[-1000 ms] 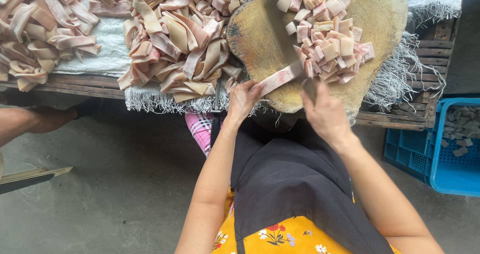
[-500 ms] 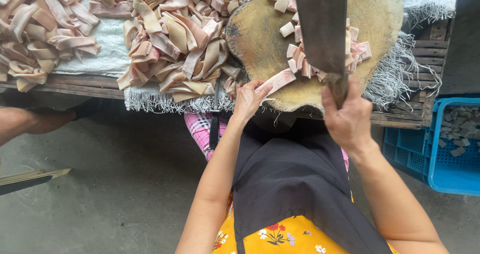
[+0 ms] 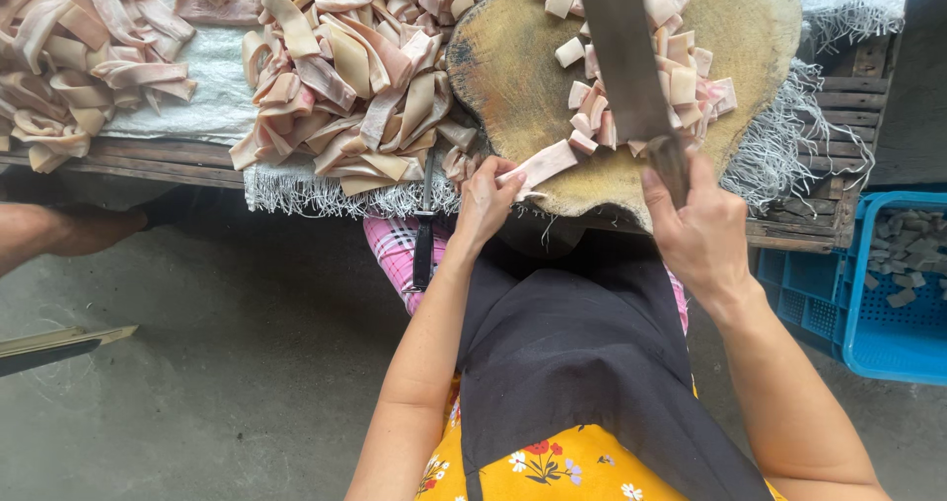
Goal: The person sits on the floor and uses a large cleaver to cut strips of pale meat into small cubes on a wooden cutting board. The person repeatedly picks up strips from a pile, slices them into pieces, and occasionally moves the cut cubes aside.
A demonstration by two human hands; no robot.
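Observation:
My right hand (image 3: 702, 231) grips the handle of a broad cleaver (image 3: 621, 52), raised with its blade over the round wooden chopping block (image 3: 513, 77). At the block's near edge my left hand (image 3: 483, 203) pinches a pale pink strip (image 3: 541, 166) of skin-like material. Several small cut squares (image 3: 681, 77) lie heaped on the block to the right of the blade. A big pile of uncut strips (image 3: 345, 77) lies just left of the block on a white woven sheet (image 3: 212, 77).
Another heap of strips (image 3: 69, 57) lies at the far left on the wooden bench (image 3: 148, 156). A blue plastic crate (image 3: 888, 294) with pieces in it stands on the floor at right. Another person's bare foot (image 3: 69, 230) shows at left, above a flat blade-like object (image 3: 54, 345).
The cleaver went from down on the block to lifted high over it, and my right hand has drawn back toward me. My left hand stays on the strip.

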